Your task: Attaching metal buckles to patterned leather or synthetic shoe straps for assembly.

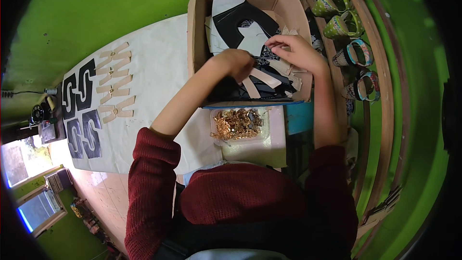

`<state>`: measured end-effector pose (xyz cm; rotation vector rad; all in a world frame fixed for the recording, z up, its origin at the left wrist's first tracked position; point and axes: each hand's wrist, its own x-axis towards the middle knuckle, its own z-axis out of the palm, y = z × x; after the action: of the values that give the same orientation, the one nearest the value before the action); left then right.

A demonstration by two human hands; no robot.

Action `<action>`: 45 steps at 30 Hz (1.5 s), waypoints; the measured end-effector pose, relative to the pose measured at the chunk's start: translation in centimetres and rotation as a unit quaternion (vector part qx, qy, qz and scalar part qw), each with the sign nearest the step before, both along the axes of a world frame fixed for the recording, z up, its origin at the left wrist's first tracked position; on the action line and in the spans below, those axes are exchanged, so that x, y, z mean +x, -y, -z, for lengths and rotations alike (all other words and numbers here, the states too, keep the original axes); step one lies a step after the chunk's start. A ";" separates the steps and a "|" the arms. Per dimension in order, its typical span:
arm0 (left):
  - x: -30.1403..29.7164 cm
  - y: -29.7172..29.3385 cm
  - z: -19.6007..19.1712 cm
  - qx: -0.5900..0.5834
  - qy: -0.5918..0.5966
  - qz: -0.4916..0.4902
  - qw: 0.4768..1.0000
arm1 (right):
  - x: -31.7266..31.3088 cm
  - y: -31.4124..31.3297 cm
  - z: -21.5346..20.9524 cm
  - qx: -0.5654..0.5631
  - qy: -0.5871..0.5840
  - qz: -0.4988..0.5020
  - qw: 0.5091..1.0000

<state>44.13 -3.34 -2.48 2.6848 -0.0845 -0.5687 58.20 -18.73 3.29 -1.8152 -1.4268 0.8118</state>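
Two hands, left hand (237,62) and right hand (294,52), pinch beige strips (262,79) inside cardboard box (202,29).

Even, soft daylight fills the scene — the window (29,183) at lower left is blown out to white; shadows under the arms are faint; a black fisheye vignette rings the frame; straight edges bow near the rim — the centre stays sharp, the borders soften.
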 end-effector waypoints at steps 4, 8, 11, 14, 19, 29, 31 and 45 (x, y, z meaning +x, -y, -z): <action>-1.0 -2.5 -0.2 -0.123 0.011 -0.086 0.989 | -2.4 0.0 0.6 0.008 0.020 0.001 1.000; -1.8 -0.1 -0.4 0.118 0.028 -0.008 0.993 | -5.0 -0.4 1.7 -0.117 0.180 -0.087 0.973; -2.1 0.6 1.0 0.163 0.092 -0.007 0.982 | -7.3 -1.1 1.6 -0.136 0.297 -0.098 0.940; -1.1 0.2 -0.8 0.087 0.085 -0.011 0.993 | -7.2 -0.9 1.9 -0.131 0.342 -0.034 0.930; -2.0 -2.4 -0.7 -0.041 0.156 -0.090 0.983 | -7.8 -1.6 1.7 -0.072 0.382 -0.019 0.921; -5.5 -2.6 -6.6 -0.090 0.284 -0.193 0.935 | -3.8 2.0 -3.2 0.073 0.077 0.136 0.985; -6.9 -2.9 -7.6 -0.176 0.281 -0.220 0.917 | -4.9 2.7 -4.6 0.077 0.028 0.131 0.988; -28.1 -1.4 -6.2 -0.441 0.200 -0.390 0.783 | -22.9 2.0 0.1 0.165 -0.274 0.130 0.939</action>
<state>16.00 -1.93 3.74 1.6278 0.5032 0.2794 35.34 -20.75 3.20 -1.3404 -0.8772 0.8018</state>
